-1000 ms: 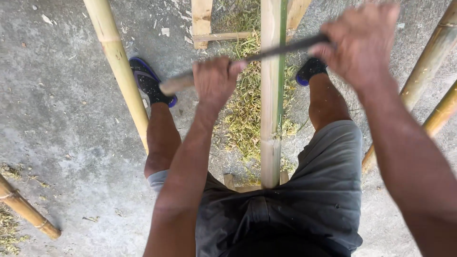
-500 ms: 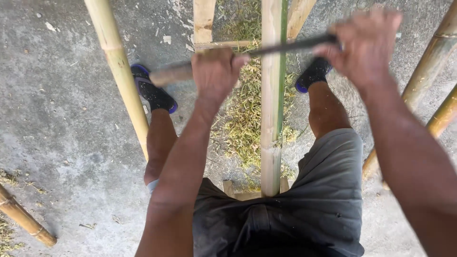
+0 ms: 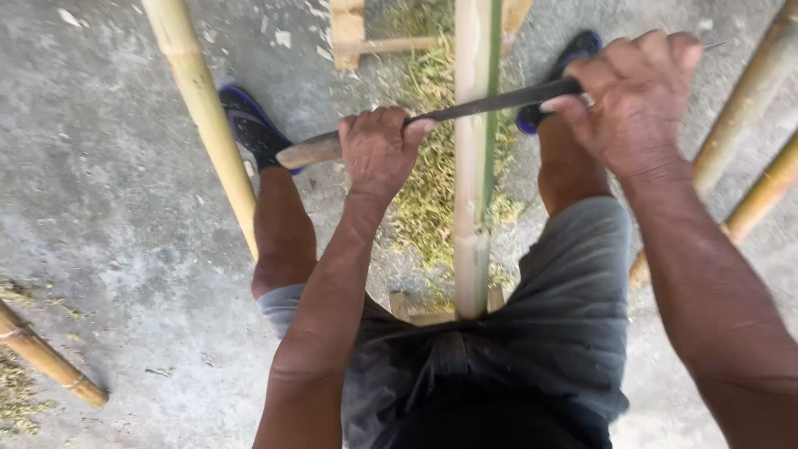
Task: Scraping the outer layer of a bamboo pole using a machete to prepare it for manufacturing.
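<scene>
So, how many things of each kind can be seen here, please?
Bamboo poles: 5, one being scraped, others at
Blade: 1, held by left hand and right hand
Sandals: 2
Wooden frame: 1
Total: 9

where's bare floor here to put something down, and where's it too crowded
Bare concrete floor lies left of the leaning bamboo pole, down to the pole end at the lower left. The middle is crowded: left hand and right hand grip the long blade across the bamboo piece, with green shavings beneath.
</scene>
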